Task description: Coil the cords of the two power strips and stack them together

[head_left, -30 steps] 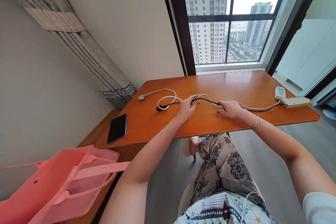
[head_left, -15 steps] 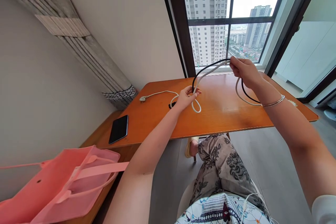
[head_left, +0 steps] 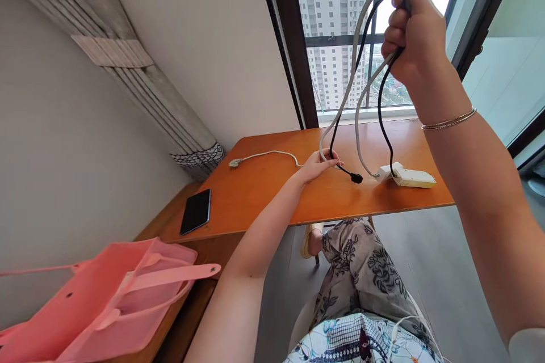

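Raised in front of the window, my right hand is closed in a fist around a white cable and a black cable. Both cables loop down from it. My left hand, low over the table, pinches the lower part of the loops. The black cable's end connector sticks out just right of my left fingers. On the right, both cables run down to a white power strip with a white block beside it. A white plug lies at the far left end of the white cord.
The brown wooden table spans the view below the window. A dark phone or tablet lies on its left part. An open pink bag stands at the lower left. A gathered curtain hangs at left.
My right hand has risen high, lifting the cables into a tall loop. My left hand has moved slightly right and down. The power strip and black connector now show on the table.
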{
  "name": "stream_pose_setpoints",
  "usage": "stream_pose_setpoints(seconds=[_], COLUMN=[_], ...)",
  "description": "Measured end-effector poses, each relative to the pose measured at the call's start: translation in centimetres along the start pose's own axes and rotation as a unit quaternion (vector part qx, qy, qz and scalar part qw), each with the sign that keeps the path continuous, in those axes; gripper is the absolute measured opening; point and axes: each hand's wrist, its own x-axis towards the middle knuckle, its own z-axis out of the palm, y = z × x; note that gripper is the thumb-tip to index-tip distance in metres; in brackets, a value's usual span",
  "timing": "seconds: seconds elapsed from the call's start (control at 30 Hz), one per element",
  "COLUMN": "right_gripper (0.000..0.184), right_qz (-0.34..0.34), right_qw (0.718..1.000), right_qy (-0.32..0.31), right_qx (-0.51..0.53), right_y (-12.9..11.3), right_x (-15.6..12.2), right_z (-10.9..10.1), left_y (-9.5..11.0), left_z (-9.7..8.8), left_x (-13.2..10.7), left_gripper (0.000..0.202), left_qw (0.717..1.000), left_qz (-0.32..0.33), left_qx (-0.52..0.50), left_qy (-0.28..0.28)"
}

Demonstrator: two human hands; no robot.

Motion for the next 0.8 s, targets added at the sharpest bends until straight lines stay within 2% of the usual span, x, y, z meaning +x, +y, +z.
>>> stream_pose_setpoints(seconds=[0.1, 0.2, 0.3, 0.43, 0.57, 0.67, 0.73, 0.8], right_gripper=[0.043, 0.039, 0.037, 0.039, 0.038, 0.038, 0.040, 0.041], right_qz=[-0.009, -0.025, -0.039, -0.058, -0.076, -0.076, -0.076, -0.078], right_qw=[1.000, 0.999, 0.997, 0.994, 0.992, 0.994, 0.995, 0.996], right_qy=[0.005, 0.018, 0.038, 0.039, 0.030, 0.003, -0.008, -0.013], right_qx=[0.020, 0.030, 0.049, 0.084, 0.097, 0.074, 0.057, 0.046], right_y=[-1.2, -2.4, -3.1, -3.3, -3.1, -2.6, -2.2, -1.9], right_x=[0.9, 1.4, 1.6, 1.5, 1.1, 0.9, 0.8, 0.6], right_z=[0.6, 1.4, 2.3, 3.2, 3.8, 4.3, 4.9, 5.5], left_y=[-1.1, -2.3, -3.4, -4.2, -3.5, -2.1, -1.3, -1.0], left_z=[0.5, 0.8, 1.2, 2.4, 3.8, 4.6, 5.3, 6.2], left_x=[0.1, 0.3, 0.3, 0.2, 1.2, 2.3, 2.6, 2.6], left_gripper=[0.049, 0.055, 0.054, 0.051, 0.050, 0.051, 0.053, 0.059], left_qw=[0.999, 0.996, 0.990, 0.987, 0.979, 0.965, 0.964, 0.971], left_qz=[0.002, 0.010, 0.021, 0.038, 0.026, 0.049, 0.069, 0.092], left_qx=[-0.025, -0.008, 0.023, 0.035, -0.040, -0.103, -0.117, -0.106], left_qy=[0.033, 0.087, 0.137, 0.155, 0.200, 0.235, 0.227, 0.191])
